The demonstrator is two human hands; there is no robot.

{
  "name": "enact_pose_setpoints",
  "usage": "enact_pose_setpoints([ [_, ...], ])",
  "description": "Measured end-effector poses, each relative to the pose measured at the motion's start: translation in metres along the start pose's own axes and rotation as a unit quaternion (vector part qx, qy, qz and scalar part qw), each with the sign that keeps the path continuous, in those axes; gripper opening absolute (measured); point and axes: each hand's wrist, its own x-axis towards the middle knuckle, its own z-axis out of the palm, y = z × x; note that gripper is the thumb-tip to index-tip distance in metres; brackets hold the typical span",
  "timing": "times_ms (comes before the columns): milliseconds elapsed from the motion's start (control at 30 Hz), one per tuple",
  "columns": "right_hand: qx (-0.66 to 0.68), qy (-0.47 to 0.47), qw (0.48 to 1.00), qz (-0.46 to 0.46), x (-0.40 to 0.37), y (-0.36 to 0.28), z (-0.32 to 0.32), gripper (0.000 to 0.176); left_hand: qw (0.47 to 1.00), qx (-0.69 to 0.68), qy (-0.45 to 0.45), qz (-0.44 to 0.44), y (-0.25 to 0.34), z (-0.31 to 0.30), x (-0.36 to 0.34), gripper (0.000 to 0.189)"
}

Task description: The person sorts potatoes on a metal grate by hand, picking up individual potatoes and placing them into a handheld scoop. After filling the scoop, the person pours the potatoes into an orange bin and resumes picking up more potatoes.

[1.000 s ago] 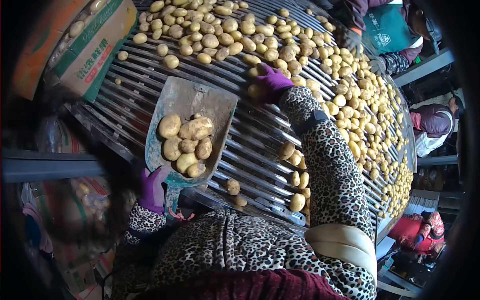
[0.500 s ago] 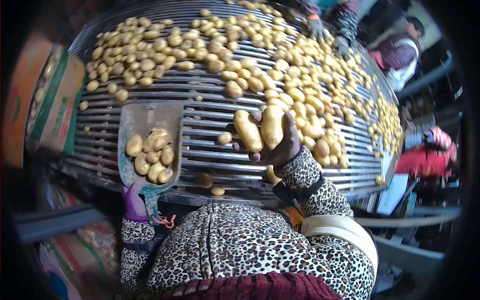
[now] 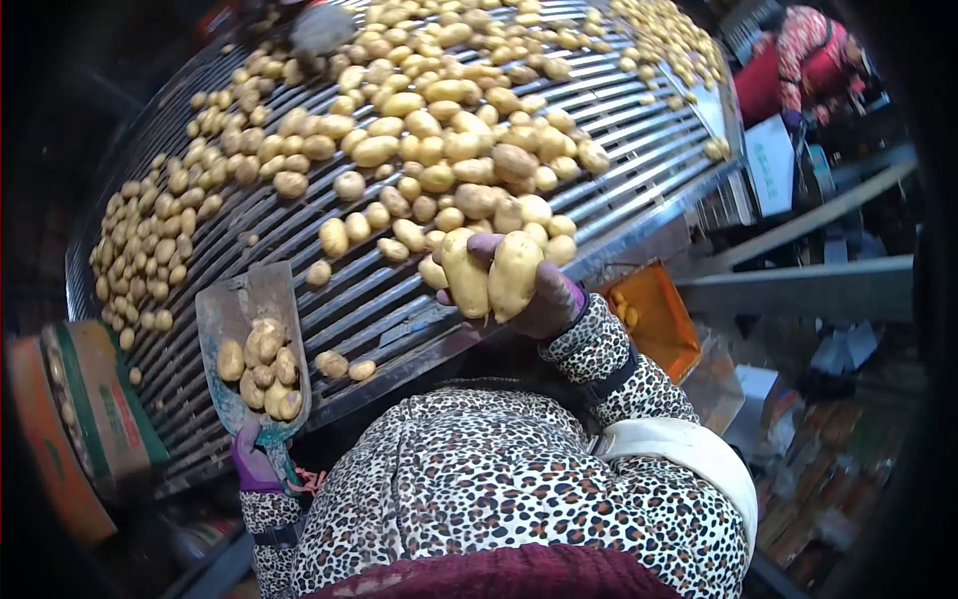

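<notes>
The right hand (image 3: 544, 299), in a purple glove, is raised palm up over the near edge of the tabletop (image 3: 399, 304), a sloping bed of metal rollers. Its fingers curl around two potatoes (image 3: 489, 278), long and pale yellow, which lie side by side, touch each other and stand roughly upright in the palm. The left hand (image 3: 254, 464), gloved in the same purple, is closed tight around the handle of a metal scoop (image 3: 235, 309). The scoop rests on the rollers at the left end of the near edge, its blade pointing away from the person. A small heap of potatoes (image 3: 261, 367) sits in the lower part of the blade, close to the handle. A pair of stray potatoes (image 3: 344, 366) lies on the rollers just beside the scoop's right edge, near the rim. A thick spread of potatoes (image 3: 429, 130) covers the middle and far part of the rollers, and the nearest of them lie just behind the raised right hand. A printed cardboard box (image 3: 100, 419) stands left of the scoop, off the edge of the rollers. An orange crate (image 3: 654, 324) sits below the rim, just right of the right forearm. Both sleeves are leopard print. A person in red patterned clothing (image 3: 803, 50) is at the far right end of the tabletop.
</notes>
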Motion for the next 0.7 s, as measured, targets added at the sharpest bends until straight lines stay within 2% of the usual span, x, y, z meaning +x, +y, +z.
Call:
enact_pose_setpoints([
  [33,0.362,0.04,0.928,0.08,-0.013,-0.001,-0.003,0.062,1.0,0.019,-0.015,-0.001,0.002,-0.004,0.005,0.039],
  [133,0.353,0.15,0.909,0.162,-0.049,-0.006,-0.012,0.065,0.999,0.038,-0.024,-0.007,-0.004,-0.012,0.01,0.037],
  [200,0.35,0.16,0.915,0.121,-0.069,-0.005,-0.031,0.061,0.998,0.059,-0.013,-0.02,-0.007,-0.013,0.012,0.037],
  [233,0.34,0.14,0.928,0.054,-0.084,-0.01,-0.048,0.057,0.997,0.07,-0.011,-0.028,-0.008,-0.016,0.013,0.037],
  [300,0.237,0.221,0.943,0.081,-0.127,-0.028,-0.083,0.054,0.995,0.089,-0.021,-0.05,-0.008,-0.03,0.021,0.038],
  [333,0.143,0.313,0.923,0.171,-0.159,-0.04,-0.102,0.054,0.993,0.098,-0.032,-0.059,-0.011,-0.039,0.027,0.039],
  [400,-0.046,0.399,0.898,0.182,-0.203,-0.051,-0.129,0.062,0.992,0.101,-0.036,-0.071,-0.014,-0.048,0.031,0.04],
  [467,-0.171,0.463,0.803,0.334,-0.283,-0.025,-0.174,0.061,0.994,0.079,-0.014,-0.072,-0.014,-0.039,0.025,0.041],
  [500,-0.253,0.46,0.761,0.38,-0.295,-0.024,-0.175,0.057,0.996,0.057,0.006,-0.067,-0.013,-0.032,0.023,0.041],
  [533,-0.33,0.447,0.718,0.418,-0.304,-0.019,-0.174,0.053,0.998,0.015,-0.01,-0.066,-0.017,-0.03,0.024,0.04],
  [600,-0.523,0.374,0.696,0.32,-0.333,0.008,-0.199,0.051,0.996,-0.071,-0.009,-0.048,-0.03,-0.041,0.024,0.04],
  [667,-0.422,0.468,0.726,0.275,-0.293,0.014,-0.201,0.047,0.998,-0.049,-0.02,0.043,-0.033,-0.034,0.025,0.04],
  [700,-0.4,0.439,0.769,0.239,-0.251,0.006,-0.196,0.046,0.997,-0.027,-0.01,0.078,-0.032,-0.033,0.021,0.04],
])
